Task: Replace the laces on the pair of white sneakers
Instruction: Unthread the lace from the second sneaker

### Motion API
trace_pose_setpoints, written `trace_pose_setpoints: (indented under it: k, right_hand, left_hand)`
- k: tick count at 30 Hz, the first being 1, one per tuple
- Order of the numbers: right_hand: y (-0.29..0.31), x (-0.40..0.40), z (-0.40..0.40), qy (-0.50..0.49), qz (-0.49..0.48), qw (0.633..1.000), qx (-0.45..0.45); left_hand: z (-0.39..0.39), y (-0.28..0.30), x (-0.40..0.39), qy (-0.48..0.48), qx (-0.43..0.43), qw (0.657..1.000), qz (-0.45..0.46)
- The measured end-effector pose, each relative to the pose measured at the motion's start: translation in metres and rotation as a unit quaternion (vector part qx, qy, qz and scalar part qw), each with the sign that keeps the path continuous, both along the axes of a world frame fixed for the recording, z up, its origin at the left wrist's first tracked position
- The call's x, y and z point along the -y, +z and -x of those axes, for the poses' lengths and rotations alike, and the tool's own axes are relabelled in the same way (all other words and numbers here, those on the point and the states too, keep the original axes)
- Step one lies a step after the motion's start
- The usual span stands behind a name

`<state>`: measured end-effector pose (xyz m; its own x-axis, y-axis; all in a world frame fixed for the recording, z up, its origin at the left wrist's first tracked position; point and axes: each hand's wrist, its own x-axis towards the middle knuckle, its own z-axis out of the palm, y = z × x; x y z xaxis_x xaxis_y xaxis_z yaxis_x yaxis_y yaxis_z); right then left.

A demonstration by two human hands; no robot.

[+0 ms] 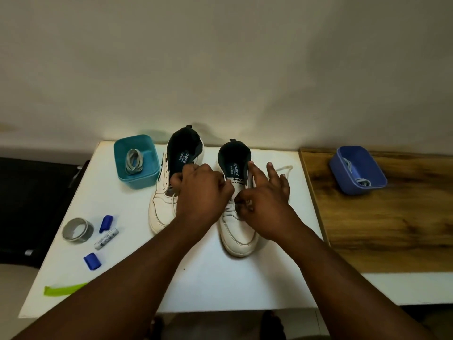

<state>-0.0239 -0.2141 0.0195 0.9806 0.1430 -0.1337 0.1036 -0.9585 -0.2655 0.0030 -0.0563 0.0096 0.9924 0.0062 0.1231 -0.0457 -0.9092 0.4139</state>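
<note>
White sneakers are sitting side by side at the middle of a white table [208, 278], and both hands are working at the right-hand sneaker [236, 214], seemingly unthreading its old lace, a pale end of which [284, 168] is trailing off to the right. The left hand [203, 190] is curling closed as if pinching something at the eyelets, though exactly what is hidden beneath the knuckles, while the right hand [264, 200] is pinching lace between thumb and forefinger with its other fingers spreading out. Next, probably, comes pulling that lace free and fetching a grey lace [133, 160] from the teal tub [137, 182] at upper left; the left-hand sneaker [163, 207] is partly covered, and the blue tub [355, 168] at right has contents too dim to identify.
</note>
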Motion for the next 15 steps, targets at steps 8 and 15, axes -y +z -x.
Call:
trace_pose_setpoints:
  k: [8,15]
  right_hand:
    - [-0.0074,0.0067,0.0065,-0.173,0.007,0.969,0.179]
    - [-0.0069,0.004,0.0057,-0.141,-0.09,0.971,0.172]
  left_hand:
    - [-0.0069,0.0049,0.0012,-0.015,-0.008,0.997,-0.07]
    - [-0.0059,0.0004,0.0002,-0.014,-0.006,0.998,-0.06]
